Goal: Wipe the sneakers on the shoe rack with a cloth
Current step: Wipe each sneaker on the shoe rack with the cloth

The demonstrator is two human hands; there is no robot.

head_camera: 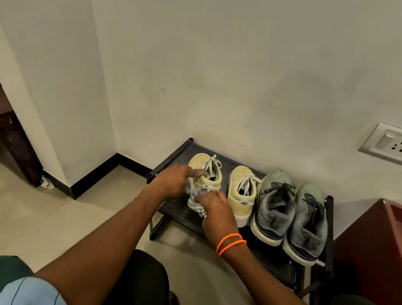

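Two pairs of sneakers stand on top of a low black shoe rack (184,149) against the wall. The leftmost cream sneaker (207,166) is held at its collar by my left hand (173,179), whose fingers curl over the opening. My right hand (217,209), with orange bands on the wrist, grips a grey-and-white striped cloth (197,204) pressed against that sneaker's heel. To the right stand the second cream sneaker (241,193) and a pair of grey sneakers (290,214).
A reddish wooden cabinet (373,253) stands right of the rack. A wall socket (393,143) sits above it. A white pillar and dark furniture (0,131) are to the left. Tiled floor lies in front, with my knees at the bottom.
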